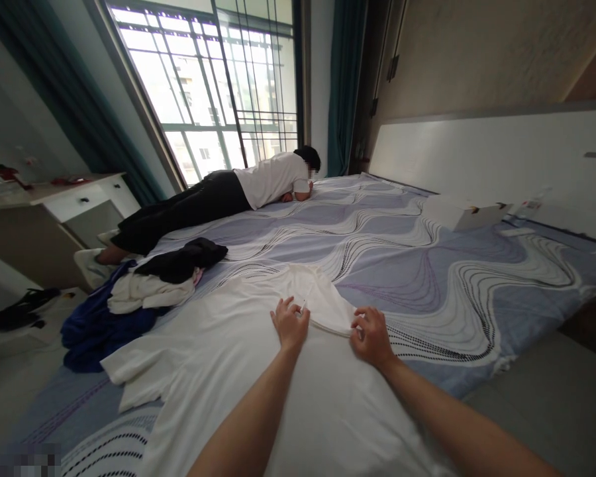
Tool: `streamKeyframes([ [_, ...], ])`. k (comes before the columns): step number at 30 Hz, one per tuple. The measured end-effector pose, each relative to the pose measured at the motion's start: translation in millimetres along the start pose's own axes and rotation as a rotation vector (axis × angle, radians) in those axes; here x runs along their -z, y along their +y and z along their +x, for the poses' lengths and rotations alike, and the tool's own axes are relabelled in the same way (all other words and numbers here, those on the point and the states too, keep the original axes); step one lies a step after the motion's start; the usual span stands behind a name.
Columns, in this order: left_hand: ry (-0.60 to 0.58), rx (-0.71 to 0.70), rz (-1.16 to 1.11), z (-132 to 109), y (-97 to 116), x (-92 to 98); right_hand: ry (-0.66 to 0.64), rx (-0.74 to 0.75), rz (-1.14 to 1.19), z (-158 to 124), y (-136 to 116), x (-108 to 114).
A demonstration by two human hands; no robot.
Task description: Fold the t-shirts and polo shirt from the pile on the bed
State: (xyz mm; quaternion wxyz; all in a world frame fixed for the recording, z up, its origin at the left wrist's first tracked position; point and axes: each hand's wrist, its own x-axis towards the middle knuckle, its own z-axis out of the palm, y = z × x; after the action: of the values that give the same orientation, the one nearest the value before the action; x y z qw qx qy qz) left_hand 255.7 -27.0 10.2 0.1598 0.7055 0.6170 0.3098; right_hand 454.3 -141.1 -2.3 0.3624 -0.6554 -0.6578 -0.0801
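A white T-shirt (pixel 228 344) lies spread out on the bed in front of me, with one short sleeve reaching out to the left. At the shirt's far right part, my left hand (pixel 291 323) rests on the cloth, its thumb and forefinger closed on a small pinch of fabric. To the right, my right hand (pixel 371 336) grips the hemmed edge of the same shirt between thumb and curled fingers. Between both hands the hem runs in a short, nearly straight line. The lower part of the shirt is partly hidden under my forearms.
A heap of black, cream and blue clothes (pixel 153 291) lies at the bed's left side. Beyond it, a person (pixel 273 179) lies face down across the patterned bedsheet (pixel 392 252). A white box (pixel 461 212) and a clear bottle (pixel 531 202) stand by the headboard (pixel 496 152).
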Motion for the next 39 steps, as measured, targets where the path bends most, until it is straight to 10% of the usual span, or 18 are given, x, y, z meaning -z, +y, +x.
streamKeyframes([
  [15,-0.010,-0.163,0.260,-34.9,-4.8,9.3,-0.276,-0.165,-0.251,30.7,-23.7,-5.2],
  [21,-0.211,-0.272,0.336,-33.4,-4.3,2.9,-0.604,-0.109,-0.199,87.9,-50.7,-69.5],
  [27,-0.255,-0.279,0.352,-37.8,-11.5,3.3,-0.577,-0.260,-0.242,139.2,-50.4,-129.0],
  [31,-0.233,-0.201,0.401,-24.3,-52.0,38.2,-0.599,-0.278,-0.256,158.0,-39.8,-144.2],
  [39,-0.006,0.253,0.618,-22.7,-188.4,167.1,-0.542,-0.163,-0.280,142.5,-38.3,-139.7],
])
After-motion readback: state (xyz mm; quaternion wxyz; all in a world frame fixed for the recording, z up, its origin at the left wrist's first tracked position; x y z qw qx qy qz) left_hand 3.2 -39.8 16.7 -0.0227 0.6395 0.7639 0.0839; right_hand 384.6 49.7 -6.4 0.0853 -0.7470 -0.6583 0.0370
